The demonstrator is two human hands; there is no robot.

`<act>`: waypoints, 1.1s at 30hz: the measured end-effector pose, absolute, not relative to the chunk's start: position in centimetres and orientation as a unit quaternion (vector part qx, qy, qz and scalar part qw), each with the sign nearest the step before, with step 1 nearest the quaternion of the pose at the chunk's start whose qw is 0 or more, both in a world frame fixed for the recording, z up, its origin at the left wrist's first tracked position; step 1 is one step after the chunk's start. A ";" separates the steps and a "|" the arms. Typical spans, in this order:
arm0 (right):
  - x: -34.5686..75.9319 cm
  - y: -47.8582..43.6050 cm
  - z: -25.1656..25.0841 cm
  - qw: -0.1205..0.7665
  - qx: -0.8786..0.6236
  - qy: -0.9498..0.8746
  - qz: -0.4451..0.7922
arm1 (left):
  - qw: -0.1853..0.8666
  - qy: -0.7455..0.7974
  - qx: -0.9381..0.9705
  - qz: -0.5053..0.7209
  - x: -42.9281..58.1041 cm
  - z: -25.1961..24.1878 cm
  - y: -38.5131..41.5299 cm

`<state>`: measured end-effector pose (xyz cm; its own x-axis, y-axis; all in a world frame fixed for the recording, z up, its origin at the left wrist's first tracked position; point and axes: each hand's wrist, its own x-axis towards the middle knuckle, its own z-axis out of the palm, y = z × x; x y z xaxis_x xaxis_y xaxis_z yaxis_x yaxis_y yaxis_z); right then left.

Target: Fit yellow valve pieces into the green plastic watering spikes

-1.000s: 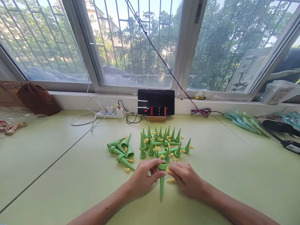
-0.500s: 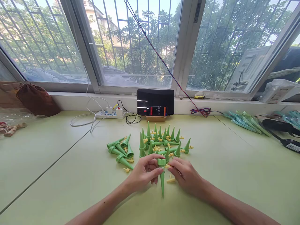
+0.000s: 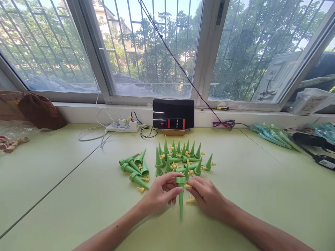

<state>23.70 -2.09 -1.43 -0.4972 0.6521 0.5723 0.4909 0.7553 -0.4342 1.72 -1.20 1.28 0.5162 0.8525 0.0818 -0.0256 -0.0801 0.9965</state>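
Observation:
My left hand [image 3: 164, 190] grips a green plastic watering spike [image 3: 181, 198] by its collar, its tip pointing down. At the spike's right side, my right hand [image 3: 208, 195] pinches a small yellow valve [image 3: 188, 186] against it; how far the valve sits in the spike is hidden by the fingers. Just below the right fingers another yellow valve [image 3: 191, 200] lies on the table. Beyond my hands stand several green spikes with yellow valves [image 3: 198, 168]. To the left lies a pile of loose green spikes [image 3: 134, 165], with a yellow valve [image 3: 141, 189] in front of it.
A dark tablet [image 3: 173, 109] with a phone [image 3: 176, 123] showing a timer leans at the back. Left of it is a power strip [image 3: 123, 128] with white cables. A brown bag [image 3: 39, 111] lies far left. Plastic-wrapped pieces [image 3: 274, 136] and a black strap [image 3: 316, 148] lie far right.
Both hands keep nearly the same place and grip. The green spike's tip has shifted very slightly to the left.

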 end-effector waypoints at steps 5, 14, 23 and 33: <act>23.7 -2.2 -1.4 0.368 -0.326 -0.864 0.112 | 0.500 0.350 0.706 0.358 1.6 1.6 -1.5; 23.8 -2.6 -1.1 0.355 -0.332 -0.865 0.121 | 0.402 0.342 0.771 0.357 1.6 1.8 -1.7; 23.7 -2.3 -1.2 0.380 -0.348 -0.846 0.137 | 0.505 0.335 0.703 0.373 1.8 2.1 -1.5; 23.6 -2.7 -0.7 0.461 -0.306 -0.826 0.114 | 0.622 0.323 0.603 0.380 1.6 1.9 -0.9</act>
